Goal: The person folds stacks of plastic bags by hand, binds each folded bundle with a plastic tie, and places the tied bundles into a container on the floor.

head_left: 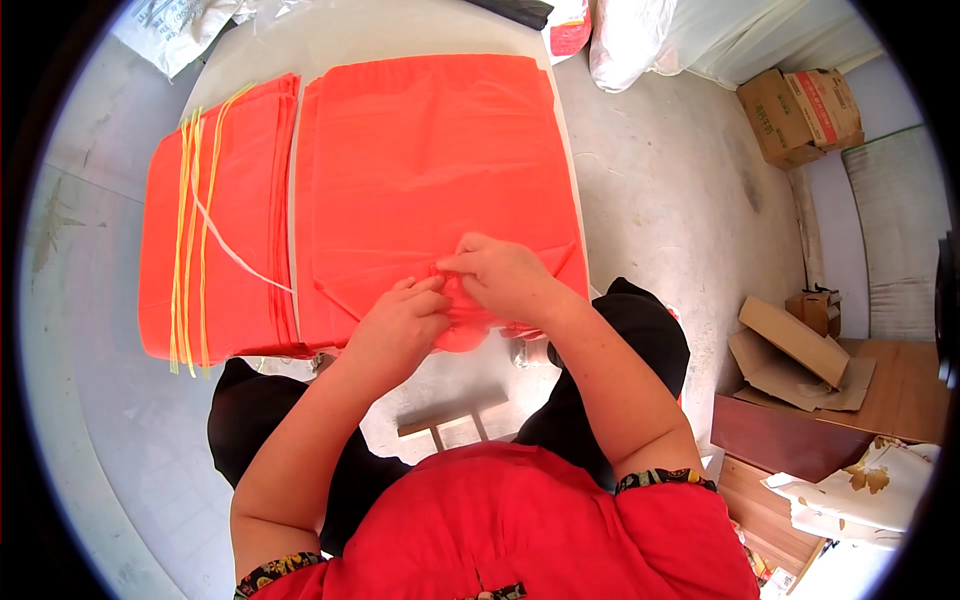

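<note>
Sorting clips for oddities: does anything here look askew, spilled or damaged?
Slightly askew: on the smaller red stack, one pale strand slants away from the yellow strings, which run roughly lengthwise. The larger red stack is bunched where the left hand and right hand grip it, which seems ordinary. No spill or tear shows.

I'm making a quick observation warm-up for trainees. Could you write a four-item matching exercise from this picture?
1. Yellow strings
2. Left hand and right hand
3. Open cardboard carton
4. Closed cardboard box

A. On a brown wooden surface
B. Bears a red printed band
C. Lying across the left red stack
D. At bunched red sheeting, near the table's near edge

Pairs: 1-C, 2-D, 3-A, 4-B
</note>
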